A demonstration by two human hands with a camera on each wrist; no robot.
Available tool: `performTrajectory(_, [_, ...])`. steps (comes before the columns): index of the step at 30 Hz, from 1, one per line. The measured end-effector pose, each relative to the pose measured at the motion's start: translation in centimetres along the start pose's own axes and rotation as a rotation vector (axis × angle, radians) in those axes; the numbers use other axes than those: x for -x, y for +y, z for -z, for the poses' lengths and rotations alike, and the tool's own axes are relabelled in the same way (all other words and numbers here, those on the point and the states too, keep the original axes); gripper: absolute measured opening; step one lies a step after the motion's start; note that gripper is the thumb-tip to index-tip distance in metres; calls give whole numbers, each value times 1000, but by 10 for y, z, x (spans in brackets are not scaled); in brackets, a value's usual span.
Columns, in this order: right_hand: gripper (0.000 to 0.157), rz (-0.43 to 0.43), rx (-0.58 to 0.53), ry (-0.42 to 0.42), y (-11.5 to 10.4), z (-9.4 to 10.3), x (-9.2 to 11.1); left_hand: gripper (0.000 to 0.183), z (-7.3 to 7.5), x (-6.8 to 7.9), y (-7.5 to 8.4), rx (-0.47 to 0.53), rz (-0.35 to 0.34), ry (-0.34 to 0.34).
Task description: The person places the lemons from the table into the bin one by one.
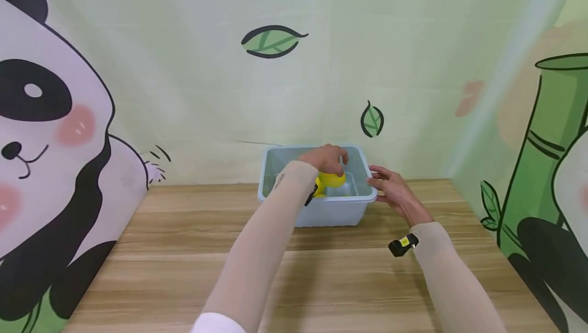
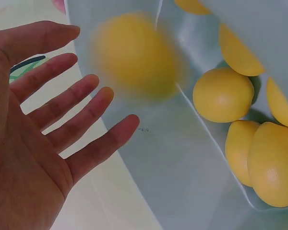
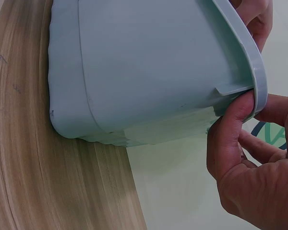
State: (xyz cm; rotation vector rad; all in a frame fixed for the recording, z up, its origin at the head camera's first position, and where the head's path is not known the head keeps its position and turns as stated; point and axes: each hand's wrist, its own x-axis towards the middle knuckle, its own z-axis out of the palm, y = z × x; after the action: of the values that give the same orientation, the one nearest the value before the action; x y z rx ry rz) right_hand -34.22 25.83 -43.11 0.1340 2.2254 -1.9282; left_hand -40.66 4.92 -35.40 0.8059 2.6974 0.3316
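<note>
A light blue plastic bin stands on the table against the backdrop. Over its opening is my left hand, palm inward and fingers spread, nothing in its grasp. Just off those fingertips a yellow ball shows blurred, apart from the hand, inside the bin. Several more yellow balls lie on the bin's floor, some cut off by the frame in the left wrist view. My right hand grips the right side rim; in the right wrist view its thumb presses under the lip while the fingers curl over it.
The wood-grain table reaches toward me in front of the bin. A pale green backdrop printed with pandas, leaves and bamboo rises right behind and at both sides.
</note>
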Motion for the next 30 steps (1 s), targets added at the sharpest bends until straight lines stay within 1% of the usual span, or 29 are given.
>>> performTrajectory(6, [59, 2, 20, 0, -3, -1, 1, 37, 2, 5, -1, 5, -8, 18])
performTrajectory(15, [59, -6, 30, -1, -3, 2, 3, 37, 5, 15, 0, -43, -43, 23])
performTrajectory(18, [59, -5, 27, 0, -3, 3, 2, 36, 5, 19, -1, -57, -43, 46])
performTrajectory(21, [60, -11, 40, -1, -4, 3, 3, 36, 3, 25, -3, -53, -36, 68])
performTrajectory(23, [60, -22, 44, 3, -4, 2, 3, 37, 1, 30, -5, -55, -44, 75])
performTrajectory(26, [60, -21, 42, 1, -4, 1, 5, 40, -4, 37, -7, -83, -52, 84])
performTrajectory(30, [59, -3, 26, -7, -4, -3, 5, 43, -9, 45, -11, -144, -60, 106])
